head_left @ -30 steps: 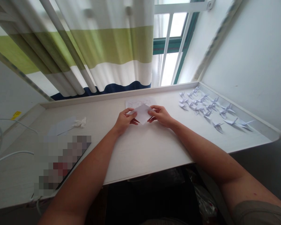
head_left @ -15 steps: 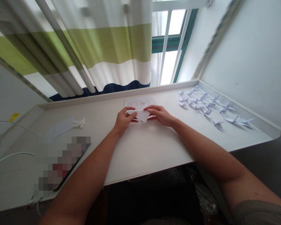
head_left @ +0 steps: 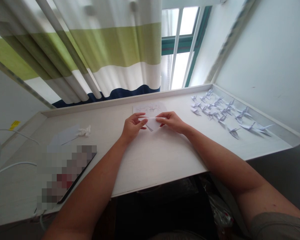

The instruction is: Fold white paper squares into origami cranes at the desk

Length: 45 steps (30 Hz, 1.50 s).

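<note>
A small folded piece of white paper (head_left: 153, 124) is held between both hands above the middle of the desk, its pointed end toward me. My left hand (head_left: 133, 126) pinches its left side, thumb on top. On the opposite side my right hand (head_left: 173, 122) grips the paper's right edge between thumb and fingers. Just behind the hands lies a printed sheet (head_left: 150, 108), partly covered by them. Several folded white paper cranes (head_left: 222, 118) stand in rows on the right part of the desk.
The white desk (head_left: 150, 163) has a raised rim at the back and right. At left are white sheets (head_left: 65, 135), a crumpled tissue (head_left: 84, 131), a blurred-out dark-edged flat object (head_left: 67, 180) and white cables (head_left: 15, 165). A striped curtain (head_left: 115, 46) hangs behind.
The paper has turned slightly between my fingers, so its point now sits a little further left. My right thumb and fingers have closed in on its right edge.
</note>
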Available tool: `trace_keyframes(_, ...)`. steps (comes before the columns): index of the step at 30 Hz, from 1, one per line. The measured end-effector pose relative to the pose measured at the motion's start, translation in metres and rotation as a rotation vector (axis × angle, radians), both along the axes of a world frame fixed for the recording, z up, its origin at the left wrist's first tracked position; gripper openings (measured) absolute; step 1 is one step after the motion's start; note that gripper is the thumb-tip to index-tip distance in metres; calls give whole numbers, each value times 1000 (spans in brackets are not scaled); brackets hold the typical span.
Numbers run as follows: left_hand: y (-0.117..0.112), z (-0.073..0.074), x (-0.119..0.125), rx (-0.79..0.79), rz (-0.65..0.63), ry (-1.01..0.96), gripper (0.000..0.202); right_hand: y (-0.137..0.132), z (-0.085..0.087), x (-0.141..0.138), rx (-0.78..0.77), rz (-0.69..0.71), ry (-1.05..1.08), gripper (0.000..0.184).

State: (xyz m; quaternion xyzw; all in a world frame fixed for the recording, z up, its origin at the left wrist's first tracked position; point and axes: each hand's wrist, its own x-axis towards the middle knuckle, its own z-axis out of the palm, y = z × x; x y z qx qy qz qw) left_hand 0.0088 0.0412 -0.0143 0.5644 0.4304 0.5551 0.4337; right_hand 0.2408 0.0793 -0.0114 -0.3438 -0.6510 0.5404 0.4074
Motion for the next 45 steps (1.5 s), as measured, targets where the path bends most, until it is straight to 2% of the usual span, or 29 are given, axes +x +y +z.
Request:
trace_keyframes(7,-5,5,-1,1,-153,121,61,0,1,-1,-114,-32,75,56)
trace_keyframes(10,-3,2,0,16,-96,157,58,-1,1,-2,-111,-41,82,63)
trace_keyframes(13,0,-2,0,-2,-20,130,61,0,0,-2,-77,6,118,66)
trace_keyframes(18,3,-2,-2,-51,-42,-1,60,5,-5,0,-49,30,119,58)
trace_keyframes(24,6,1,-7,-138,-86,-131,60,8,-7,1,-175,65,229,48)
trace_keyframes(28,7,1,-11,-196,-128,-167,59,8,-6,0,-234,29,292,44)
trace_keyframes(32,7,3,-15,-211,-164,-170,54,8,-5,1,-258,37,327,37)
trace_keyframes(37,4,7,-19,-263,-227,-171,42,7,-3,2,-284,27,308,21)
trace_keyframes(42,2,6,-17,-224,-178,-111,36,8,-1,2,-284,-15,267,11)
trace_keyframes(45,2,3,-14,-192,-165,-86,40,7,-1,2,-278,-28,238,14)
